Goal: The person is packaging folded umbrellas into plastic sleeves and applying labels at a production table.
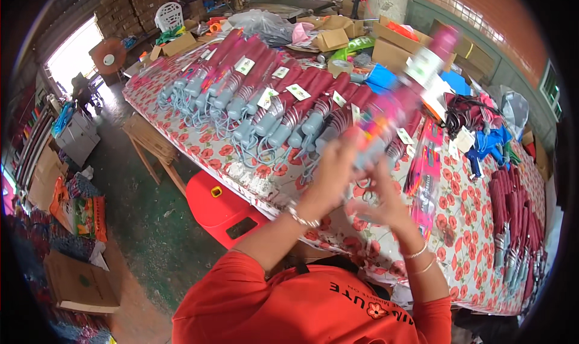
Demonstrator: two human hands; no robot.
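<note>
A folded maroon umbrella (399, 102) with a grey handle is tilted up and to the right over the table, blurred by motion. A bright multicoloured strip and a white label show on it. My left hand (335, 169) is closed around its lower part, near the grey handle. Beside the handle end, my right hand (387, 196) has its thumb and fingers apart; whether it touches the handle is hard to see. Just beyond my hands, a long row of folded maroon umbrellas (289, 111) lies with grey handles and wrist cords toward me, many with white tags.
A flowered cloth (461, 223) covers the table. Colourful printed sleeves (426, 175) lie right of my hands. More maroon umbrellas (512, 217) are bundled at the right edge. Open cardboard boxes (392, 45) and plastic bags stand behind. A red stool (217, 205) sits against the near left edge.
</note>
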